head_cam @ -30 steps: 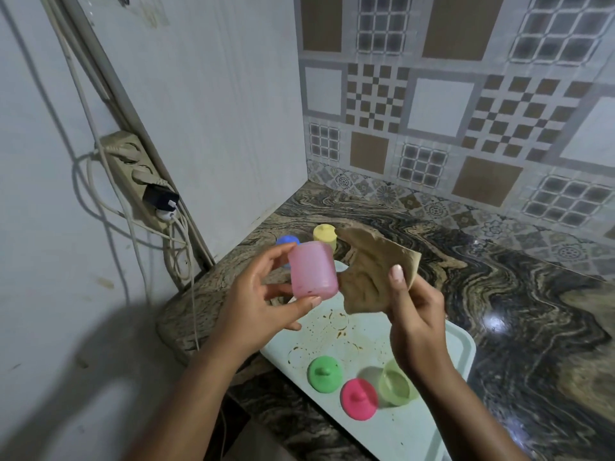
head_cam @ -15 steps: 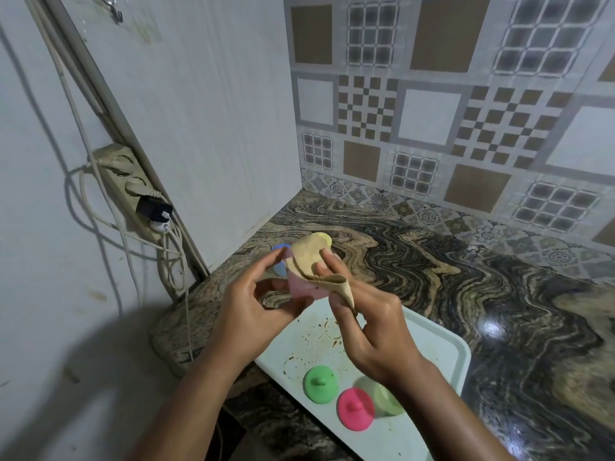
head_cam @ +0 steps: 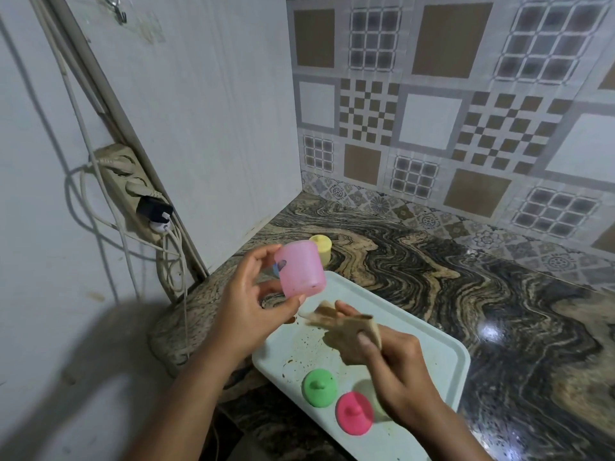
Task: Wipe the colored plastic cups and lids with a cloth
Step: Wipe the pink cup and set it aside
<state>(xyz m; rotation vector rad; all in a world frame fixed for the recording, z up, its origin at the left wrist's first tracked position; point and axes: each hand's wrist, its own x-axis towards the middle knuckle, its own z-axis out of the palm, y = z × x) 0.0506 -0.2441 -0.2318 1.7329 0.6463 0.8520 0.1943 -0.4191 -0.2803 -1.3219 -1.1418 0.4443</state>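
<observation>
While the left hand (head_cam: 256, 294) pinches the light, stiff pink cup (head_cam: 301, 269) by its sides, the right hand (head_cam: 382, 357) at five o'clock clutches the limp cloth (head_cam: 339, 319).

The left hand (head_cam: 249, 294) is held up with the palm turned inward, thumb and fingers gripping a pink cup (head_cam: 301, 269). The right hand (head_cam: 396, 364), lower and just beside it, is blurred, with fingers curled round a beige cloth (head_cam: 342, 319). Both forearms reach in from below.
</observation>
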